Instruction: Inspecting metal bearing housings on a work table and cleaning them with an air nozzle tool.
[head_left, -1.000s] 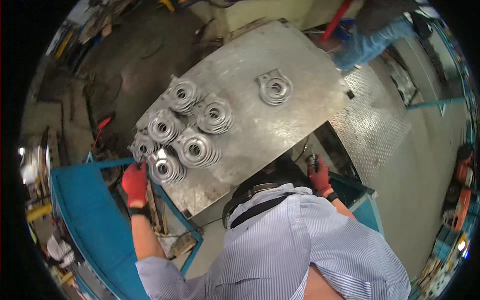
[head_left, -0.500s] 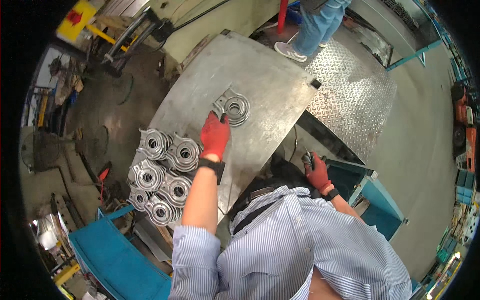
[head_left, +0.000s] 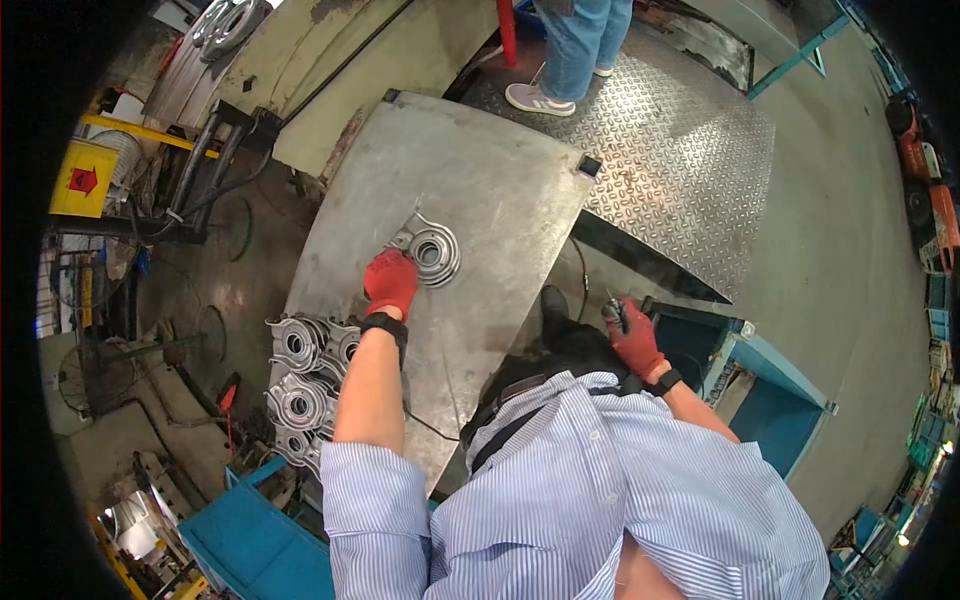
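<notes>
My left hand (head_left: 391, 280), in a red glove, is closed on the left edge of a ring-shaped metal bracket (head_left: 447, 252). Its fingertips are partly hidden. The bracket lies on a grey metal table (head_left: 480, 150), and seems to be stacked on others like it. To the right, off the table's edge, my right hand (head_left: 637, 342), also red-gloved, grips a small dark hand tool (head_left: 614, 314) with a thin tip. More of the same brackets (head_left: 302, 400) are piled at the near left of the table, partly covered by my left forearm.
Beyond the table a person in jeans (head_left: 575, 50) stands on a tread-plate platform (head_left: 680, 170). A blue metal bin (head_left: 775, 425) is beside my right arm. Another blue panel (head_left: 250, 530) lies at the lower left. A dark cable (head_left: 430, 426) crosses the table's near part.
My left hand's fingers have closed on the bracket's left edge. The whole view has shifted, so the table sits further left and lower. My right hand keeps the tool in about the same place.
</notes>
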